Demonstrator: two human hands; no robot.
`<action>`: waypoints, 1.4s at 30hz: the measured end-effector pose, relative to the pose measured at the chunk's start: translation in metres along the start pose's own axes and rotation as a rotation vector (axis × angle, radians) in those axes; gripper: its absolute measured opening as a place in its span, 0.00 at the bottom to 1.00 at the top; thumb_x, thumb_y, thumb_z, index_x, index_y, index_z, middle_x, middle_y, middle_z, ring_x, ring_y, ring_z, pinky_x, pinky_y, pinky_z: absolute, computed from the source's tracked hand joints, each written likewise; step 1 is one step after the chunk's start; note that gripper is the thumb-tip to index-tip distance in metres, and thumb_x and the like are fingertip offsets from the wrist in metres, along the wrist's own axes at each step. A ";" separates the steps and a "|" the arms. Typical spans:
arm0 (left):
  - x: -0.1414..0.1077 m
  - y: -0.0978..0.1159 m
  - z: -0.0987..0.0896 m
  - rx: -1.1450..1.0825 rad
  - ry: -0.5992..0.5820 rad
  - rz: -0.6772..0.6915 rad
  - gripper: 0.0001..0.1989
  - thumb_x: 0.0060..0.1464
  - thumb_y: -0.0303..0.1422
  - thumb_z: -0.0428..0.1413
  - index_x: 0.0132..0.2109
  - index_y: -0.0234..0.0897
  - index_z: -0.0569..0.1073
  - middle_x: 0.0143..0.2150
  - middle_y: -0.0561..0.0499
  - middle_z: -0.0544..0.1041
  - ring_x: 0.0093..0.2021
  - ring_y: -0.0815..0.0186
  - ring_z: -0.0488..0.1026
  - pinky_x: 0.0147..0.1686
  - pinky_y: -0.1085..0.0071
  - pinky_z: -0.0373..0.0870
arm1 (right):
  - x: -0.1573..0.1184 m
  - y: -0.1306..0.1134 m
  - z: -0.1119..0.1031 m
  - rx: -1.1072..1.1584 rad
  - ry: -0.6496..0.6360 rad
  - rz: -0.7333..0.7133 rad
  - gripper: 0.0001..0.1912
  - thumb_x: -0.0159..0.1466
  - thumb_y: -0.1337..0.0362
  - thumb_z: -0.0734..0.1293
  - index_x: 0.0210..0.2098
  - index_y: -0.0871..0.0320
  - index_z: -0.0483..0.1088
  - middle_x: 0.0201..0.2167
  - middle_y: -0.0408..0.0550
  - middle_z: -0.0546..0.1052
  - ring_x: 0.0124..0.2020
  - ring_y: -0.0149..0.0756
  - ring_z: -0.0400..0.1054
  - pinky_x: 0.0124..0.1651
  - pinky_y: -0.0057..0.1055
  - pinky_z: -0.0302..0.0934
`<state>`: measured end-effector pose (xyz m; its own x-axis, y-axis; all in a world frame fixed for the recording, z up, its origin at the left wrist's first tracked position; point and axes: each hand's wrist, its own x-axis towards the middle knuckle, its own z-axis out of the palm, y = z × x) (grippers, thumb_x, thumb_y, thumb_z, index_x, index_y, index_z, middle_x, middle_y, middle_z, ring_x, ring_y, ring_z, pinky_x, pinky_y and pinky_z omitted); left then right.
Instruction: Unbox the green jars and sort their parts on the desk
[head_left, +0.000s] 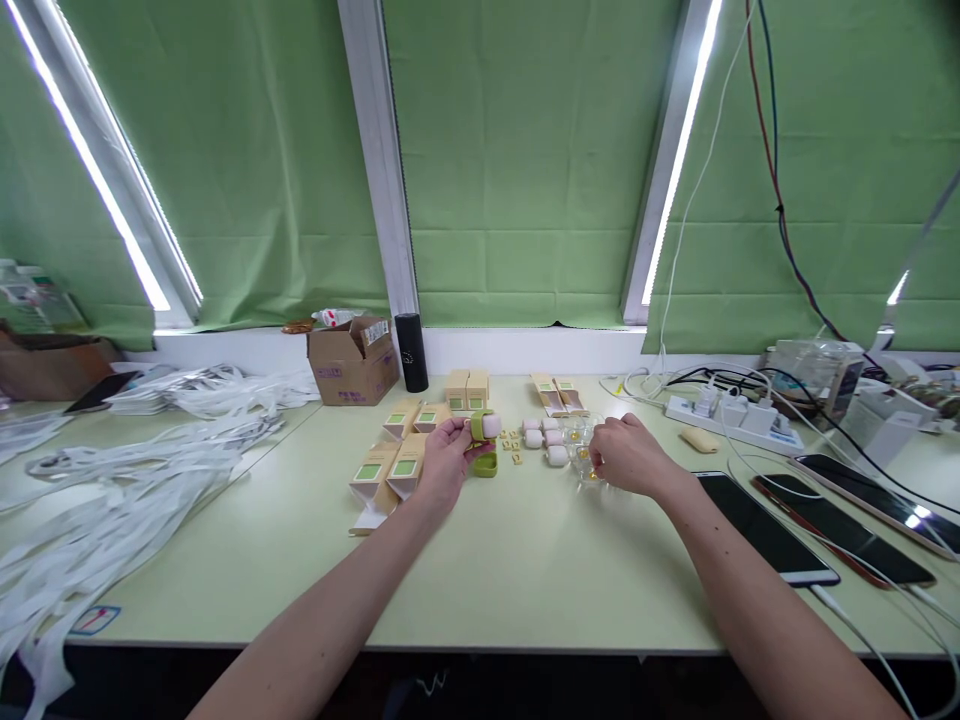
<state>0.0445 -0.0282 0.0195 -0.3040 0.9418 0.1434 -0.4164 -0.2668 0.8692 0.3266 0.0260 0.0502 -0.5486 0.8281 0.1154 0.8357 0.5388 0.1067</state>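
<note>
Smooth pale-green table (525, 580) beneath pleated green fabric blinds (540, 150) carries clear rounded plastic pieces (581, 455) at the curled right hand (626, 455), its grip unclear, while the left hand (446, 455) closes its grip on a small green-and-white object (486, 426).

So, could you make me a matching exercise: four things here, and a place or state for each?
1. Left hand
2. Phones
3. Black cylinder
4. Right hand

A. Beside the cardboard box
B. At the clear pieces
C. Holding a green piece
D. On the right, screens dark

Pairs: 1-C, 2-D, 3-A, 4-B
</note>
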 end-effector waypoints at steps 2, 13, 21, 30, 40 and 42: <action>0.000 0.000 0.000 0.000 -0.006 0.001 0.10 0.55 0.31 0.68 0.38 0.32 0.76 0.39 0.46 0.82 0.35 0.67 0.80 0.38 0.68 0.82 | 0.001 0.001 0.002 -0.002 0.011 0.001 0.06 0.56 0.73 0.72 0.29 0.56 0.81 0.34 0.53 0.83 0.44 0.45 0.74 0.47 0.37 0.52; 0.001 -0.001 -0.002 0.011 -0.039 0.000 0.11 0.54 0.33 0.69 0.38 0.32 0.75 0.38 0.47 0.81 0.35 0.66 0.80 0.37 0.68 0.81 | -0.005 0.002 -0.005 0.142 0.267 -0.060 0.05 0.58 0.69 0.75 0.33 0.54 0.78 0.33 0.47 0.80 0.41 0.44 0.72 0.49 0.41 0.55; -0.004 0.000 -0.001 0.026 -0.090 -0.033 0.13 0.47 0.32 0.70 0.35 0.34 0.73 0.31 0.50 0.79 0.26 0.68 0.76 0.30 0.69 0.76 | 0.012 -0.047 0.004 0.428 0.810 -0.350 0.16 0.68 0.72 0.64 0.53 0.54 0.70 0.49 0.54 0.78 0.51 0.48 0.72 0.49 0.44 0.68; -0.010 0.004 0.002 0.067 -0.146 -0.060 0.13 0.45 0.34 0.67 0.31 0.36 0.70 0.23 0.53 0.73 0.23 0.68 0.72 0.23 0.72 0.67 | 0.023 -0.090 0.006 0.383 0.705 -0.492 0.28 0.67 0.76 0.61 0.64 0.51 0.61 0.66 0.56 0.70 0.59 0.48 0.72 0.50 0.45 0.74; -0.013 0.003 0.004 0.174 -0.273 -0.125 0.16 0.51 0.42 0.66 0.34 0.36 0.69 0.25 0.54 0.72 0.21 0.70 0.71 0.20 0.74 0.65 | 0.026 -0.089 0.030 0.534 0.804 -0.522 0.17 0.73 0.69 0.60 0.60 0.52 0.65 0.56 0.56 0.76 0.53 0.45 0.75 0.49 0.42 0.75; -0.013 0.002 0.004 0.202 -0.287 -0.117 0.17 0.51 0.43 0.66 0.34 0.36 0.70 0.26 0.53 0.72 0.22 0.69 0.72 0.21 0.73 0.67 | 0.025 -0.087 0.031 0.569 0.796 -0.501 0.15 0.73 0.67 0.61 0.58 0.52 0.65 0.54 0.56 0.75 0.52 0.45 0.75 0.47 0.42 0.76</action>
<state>0.0508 -0.0398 0.0215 0.0006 0.9902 0.1394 -0.2482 -0.1349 0.9593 0.2410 0.0042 0.0134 -0.5177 0.2686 0.8123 0.2911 0.9481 -0.1280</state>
